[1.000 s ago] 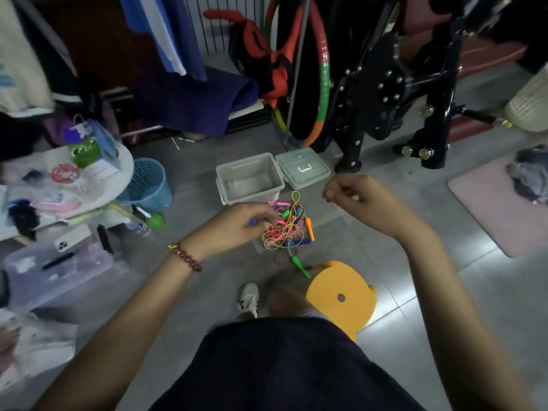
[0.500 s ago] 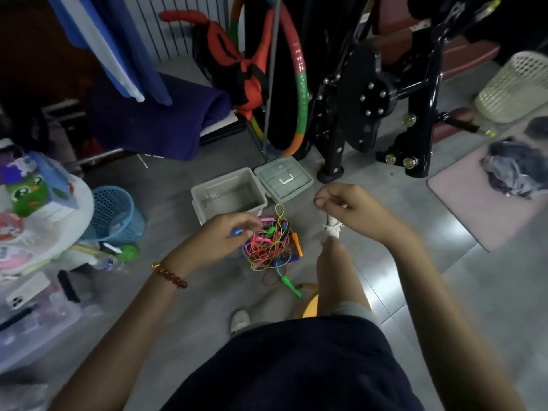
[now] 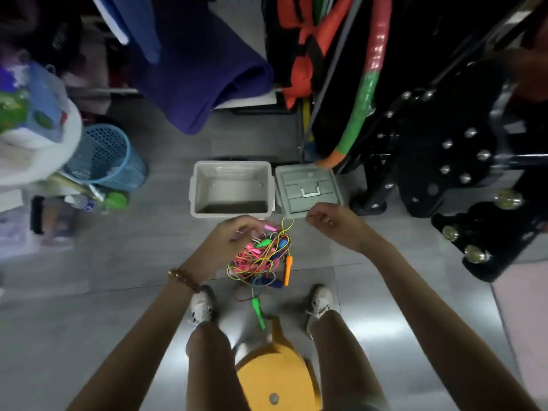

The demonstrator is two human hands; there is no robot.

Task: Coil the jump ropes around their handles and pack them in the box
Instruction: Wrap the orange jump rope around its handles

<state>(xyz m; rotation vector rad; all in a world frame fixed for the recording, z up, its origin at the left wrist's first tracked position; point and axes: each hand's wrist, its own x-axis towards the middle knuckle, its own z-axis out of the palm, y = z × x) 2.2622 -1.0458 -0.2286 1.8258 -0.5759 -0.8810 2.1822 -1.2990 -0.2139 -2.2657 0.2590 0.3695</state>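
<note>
A tangled bundle of pink, yellow, blue and green jump ropes [image 3: 261, 259] hangs below my left hand [image 3: 234, 238], which grips its top near a pink handle. An orange handle [image 3: 288, 269] and a green handle [image 3: 258, 312] dangle from the tangle. My right hand [image 3: 329, 222] hovers to the right with curled fingers pinching a thin yellow rope loop [image 3: 287, 225]. The grey box [image 3: 231, 188] stands open and empty on the floor just beyond my hands, its lid [image 3: 308, 189] lying beside it on the right.
A yellow stool [image 3: 278, 378] sits between my legs. A blue mesh basket [image 3: 103, 157] and a cluttered white table [image 3: 35, 149] stand at the left. Black exercise equipment [image 3: 450, 149] and a hula hoop [image 3: 367, 90] crowd the right; purple cloth [image 3: 201, 78] hangs behind the box.
The view has tilted down and nearer the box. Both hands and the rope tangle have moved closer to the box's front edge; the stool has come back into view.
</note>
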